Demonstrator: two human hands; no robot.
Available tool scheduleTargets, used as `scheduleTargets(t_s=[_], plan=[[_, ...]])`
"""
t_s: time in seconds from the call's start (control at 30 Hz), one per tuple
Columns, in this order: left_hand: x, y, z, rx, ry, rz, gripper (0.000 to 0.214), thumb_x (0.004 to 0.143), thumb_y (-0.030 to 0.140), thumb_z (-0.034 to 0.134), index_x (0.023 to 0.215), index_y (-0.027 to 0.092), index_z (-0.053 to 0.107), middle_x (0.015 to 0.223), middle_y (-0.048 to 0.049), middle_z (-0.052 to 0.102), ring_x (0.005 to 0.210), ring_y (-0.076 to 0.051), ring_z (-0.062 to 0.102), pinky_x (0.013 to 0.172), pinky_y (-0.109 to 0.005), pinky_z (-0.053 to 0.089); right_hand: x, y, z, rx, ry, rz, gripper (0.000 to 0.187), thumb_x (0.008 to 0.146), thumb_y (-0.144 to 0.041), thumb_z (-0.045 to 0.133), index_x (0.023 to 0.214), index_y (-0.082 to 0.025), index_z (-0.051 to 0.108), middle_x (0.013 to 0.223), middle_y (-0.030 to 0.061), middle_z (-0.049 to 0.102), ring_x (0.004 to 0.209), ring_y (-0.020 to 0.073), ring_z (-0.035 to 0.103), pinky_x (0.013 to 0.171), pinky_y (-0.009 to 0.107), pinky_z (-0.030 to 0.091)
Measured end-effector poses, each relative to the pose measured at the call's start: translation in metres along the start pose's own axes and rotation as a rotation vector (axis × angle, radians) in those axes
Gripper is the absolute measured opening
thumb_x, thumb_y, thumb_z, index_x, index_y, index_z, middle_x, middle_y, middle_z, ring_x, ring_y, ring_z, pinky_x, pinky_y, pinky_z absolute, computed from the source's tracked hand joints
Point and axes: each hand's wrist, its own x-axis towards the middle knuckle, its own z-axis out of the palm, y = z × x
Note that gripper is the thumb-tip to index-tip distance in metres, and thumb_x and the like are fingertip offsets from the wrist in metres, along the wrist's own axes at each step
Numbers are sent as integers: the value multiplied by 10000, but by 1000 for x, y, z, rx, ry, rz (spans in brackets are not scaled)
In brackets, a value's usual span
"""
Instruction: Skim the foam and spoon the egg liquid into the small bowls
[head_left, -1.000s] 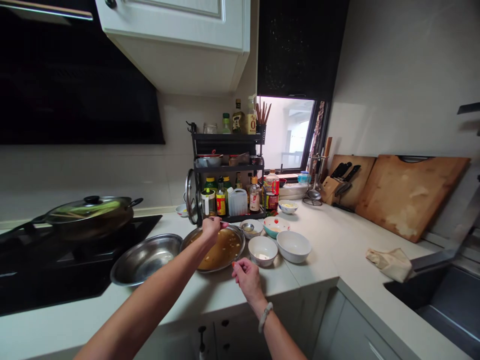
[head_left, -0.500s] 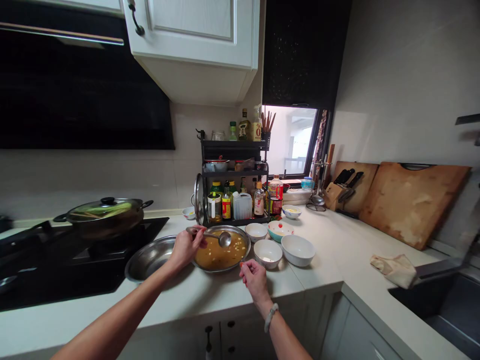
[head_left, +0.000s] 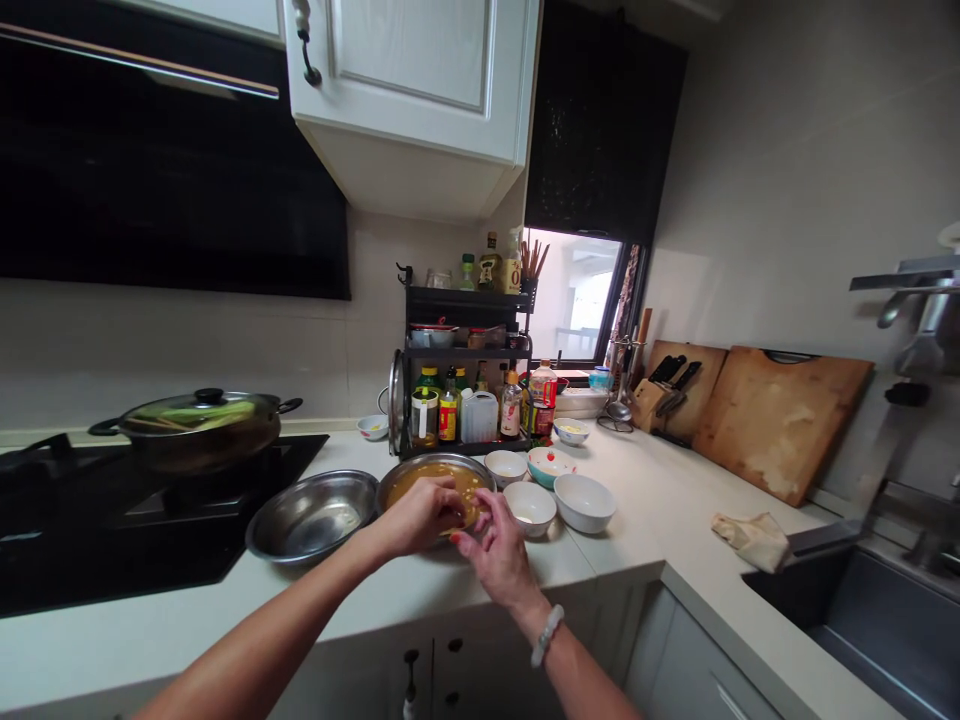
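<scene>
Over the near side of a round metal pan of brown liquid with pale bits, my two hands are close together. My left hand is curled closed, as it was around the metal spoon a moment ago; the spoon itself is hidden behind the hands. Thumb and fingers apart, my right hand faces it at the pan's right edge, and I see nothing in its grip. An unfilled metal basin stands left of the pan. To the right are small white bowls and a larger white bowl.
A lidded pot sits on the black hob. Behind the pan stands a black rack with sauce bottles. A knife block, cutting boards, a cloth and a dark sink are at right.
My left hand has moved right and lower, and the spoon has gone out of sight. My right hand has spread its fingers and come nearer to it. The view has shifted slightly.
</scene>
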Motion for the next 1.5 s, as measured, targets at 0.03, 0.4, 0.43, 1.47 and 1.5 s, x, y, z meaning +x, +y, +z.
scheduleTargets(t_s=[0.03, 0.4, 0.43, 1.47, 1.5], plan=[[3, 2, 4, -44, 1, 15, 169, 802, 166, 561, 739, 173, 717, 795, -58, 643, 707, -154, 587, 660, -236, 433, 3, -7, 0, -37, -12, -53, 568, 735, -411, 732, 1221, -188, 543, 1023, 89, 591, 782, 182, 576, 688, 295, 520], [-51, -22, 48, -379, 635, -414, 273, 850, 400, 528, 929, 172, 656, 745, -46, 657, 607, -153, 591, 561, -248, 478, -1, 5, -6, -214, -88, -102, 194, 921, -236, 483, 920, -203, 673, 860, 64, 633, 798, 178, 603, 750, 285, 485], [-62, -31, 54, -395, 783, -528, 308, 868, 433, 488, 947, 171, 628, 694, -26, 633, 544, -144, 562, 518, -247, 467, -1, 6, -8, -228, -121, -91, 210, 928, -239, 470, 895, -200, 674, 845, 63, 640, 785, 176, 603, 740, 284, 480], [-89, -76, 98, -747, 654, -769, 465, 779, 631, 504, 637, 189, 471, 485, 51, 447, 426, -85, 351, 421, -213, 257, 22, 25, -46, -43, 38, 351, 392, 809, -530, 565, 879, -152, 641, 563, 36, 629, 437, 146, 543, 363, 233, 428], [-90, -76, 98, -745, 650, -770, 468, 779, 633, 504, 637, 188, 472, 487, 50, 448, 427, -85, 351, 421, -213, 258, 25, 25, -46, -1, 77, 396, 423, 777, -560, 589, 864, -149, 635, 560, 33, 625, 422, 136, 527, 339, 220, 404]])
